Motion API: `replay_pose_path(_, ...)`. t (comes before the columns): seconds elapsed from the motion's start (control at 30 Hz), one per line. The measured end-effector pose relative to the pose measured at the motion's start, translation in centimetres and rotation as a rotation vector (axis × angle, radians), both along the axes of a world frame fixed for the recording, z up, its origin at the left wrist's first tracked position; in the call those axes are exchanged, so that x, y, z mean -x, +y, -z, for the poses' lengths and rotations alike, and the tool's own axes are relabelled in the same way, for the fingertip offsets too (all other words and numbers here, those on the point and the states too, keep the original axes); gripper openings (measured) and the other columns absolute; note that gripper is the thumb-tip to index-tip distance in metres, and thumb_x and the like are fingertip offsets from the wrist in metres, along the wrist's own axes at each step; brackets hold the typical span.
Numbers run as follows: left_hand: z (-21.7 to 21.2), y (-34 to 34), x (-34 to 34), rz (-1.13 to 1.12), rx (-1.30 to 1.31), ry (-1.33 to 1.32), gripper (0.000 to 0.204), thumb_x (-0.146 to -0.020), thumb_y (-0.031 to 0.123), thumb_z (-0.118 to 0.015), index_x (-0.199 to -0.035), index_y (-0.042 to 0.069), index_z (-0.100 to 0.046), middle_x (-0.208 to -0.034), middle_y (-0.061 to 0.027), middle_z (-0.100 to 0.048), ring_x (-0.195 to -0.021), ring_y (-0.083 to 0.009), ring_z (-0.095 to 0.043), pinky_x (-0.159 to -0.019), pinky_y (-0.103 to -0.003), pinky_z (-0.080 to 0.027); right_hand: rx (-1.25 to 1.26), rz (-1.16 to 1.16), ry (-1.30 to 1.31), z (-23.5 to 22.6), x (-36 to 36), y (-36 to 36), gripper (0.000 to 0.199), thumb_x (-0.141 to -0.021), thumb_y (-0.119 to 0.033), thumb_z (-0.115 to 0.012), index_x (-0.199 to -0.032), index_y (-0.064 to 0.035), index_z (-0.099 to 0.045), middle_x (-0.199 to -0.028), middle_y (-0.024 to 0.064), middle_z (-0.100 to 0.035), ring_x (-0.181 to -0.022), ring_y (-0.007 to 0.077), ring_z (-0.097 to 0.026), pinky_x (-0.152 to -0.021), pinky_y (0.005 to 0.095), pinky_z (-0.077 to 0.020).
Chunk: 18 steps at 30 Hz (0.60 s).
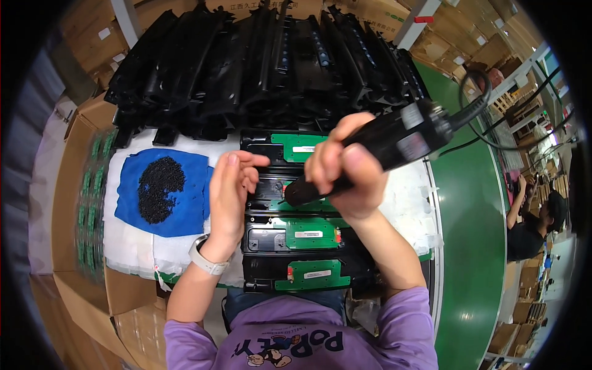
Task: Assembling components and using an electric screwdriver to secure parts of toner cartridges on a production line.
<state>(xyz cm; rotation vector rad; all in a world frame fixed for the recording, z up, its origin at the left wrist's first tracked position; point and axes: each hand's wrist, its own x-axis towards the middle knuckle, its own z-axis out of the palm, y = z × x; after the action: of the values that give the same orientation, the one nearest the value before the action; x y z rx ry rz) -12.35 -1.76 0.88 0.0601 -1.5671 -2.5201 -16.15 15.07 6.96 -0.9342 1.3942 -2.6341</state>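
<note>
My right hand (346, 169) is wrapped round a black electric screwdriver (394, 139), which lies slanted with its cable end up to the right. Its narrow nose points down left at a black plastic housing (262, 190) with a green circuit board, partly hidden behind the tool and hand. Beside the left end of that housing is my left hand (229, 188), thumb and fingers apart, with nothing visible in it. More black housings with green circuit boards (311, 234) lie in a column in front of me. Left of my left hand, a pile of small black screws (159, 188) rests on a blue cloth (192, 213).
A big stack of black plastic housings (246, 68) fills the back of the table. At the left stands a cardboard box (83, 259) with trays of green boards (89, 203). The screwdriver's cable (481, 98) loops right over a green surface (472, 246). Another person (533, 222) is at far right.
</note>
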Motion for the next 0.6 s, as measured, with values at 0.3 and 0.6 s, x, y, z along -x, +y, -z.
replay_pose_path(0.3,-0.3,-1.5,0.2,-0.019,-0.215,0.007,0.026,-0.073,-0.018,-0.035,-0.086,0.003,-0.042,-0.12,-0.0224,-0.049,-0.108,-0.0225,-0.053,-0.094,-0.029,-0.041,-0.282,-0.101,0.185,1.9,-0.6,-2.9,0.024,-0.077,0.0,-0.057,-0.096,-0.002,-0.043,-0.06,0.005,-0.048,-0.045,0.0115,-0.046,-0.043,0.0249,-0.0397)
replay_pose_path(0.6,1.1,-1.7,0.8,0.06,-0.266,0.001,0.005,-0.092,-0.002,-0.04,-0.092,0.003,-0.042,-0.118,-0.0247,-0.052,-0.11,-0.0284,-0.055,-0.098,-0.034,-0.043,-0.487,-0.09,0.445,1.3,-1.1,-3.9,0.026,-0.067,0.004,-0.065,-0.086,-0.0018,-0.049,-0.068,0.0048,-0.058,-0.055,0.0063,-0.053,-0.05,0.0196,-0.0423)
